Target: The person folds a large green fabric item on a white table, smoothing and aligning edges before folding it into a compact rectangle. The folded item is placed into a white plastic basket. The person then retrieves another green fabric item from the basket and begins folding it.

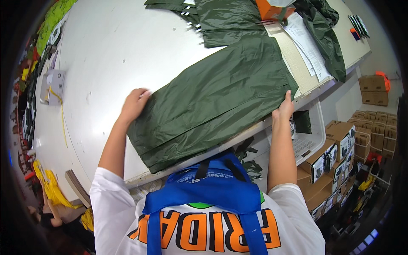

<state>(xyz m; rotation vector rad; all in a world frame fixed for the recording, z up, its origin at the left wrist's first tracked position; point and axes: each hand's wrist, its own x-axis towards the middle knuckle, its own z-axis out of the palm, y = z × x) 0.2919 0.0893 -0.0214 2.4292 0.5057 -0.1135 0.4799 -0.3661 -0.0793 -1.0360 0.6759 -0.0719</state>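
A folded dark green garment [212,100] of thin, shiny fabric lies slantwise across the table's near edge, creased along its length. At its left end my left hand [137,104] is closed on the upper edge, fingers bent together and slightly blurred. My right hand [284,108] grips the right end by the table edge, thumb on top and the other fingers mostly hidden. Just beyond the garment lies more dark green clothing [229,21], with small white pieces along its left side.
The white table [97,85] bears an orange box [275,10], paper sheets [308,46] and a grey-white box [54,87] with a yellow tape. Below its right edge sits a white plastic basket [312,140]. Stacked cartons [340,131] stand right. Another person [53,216] is at lower left.
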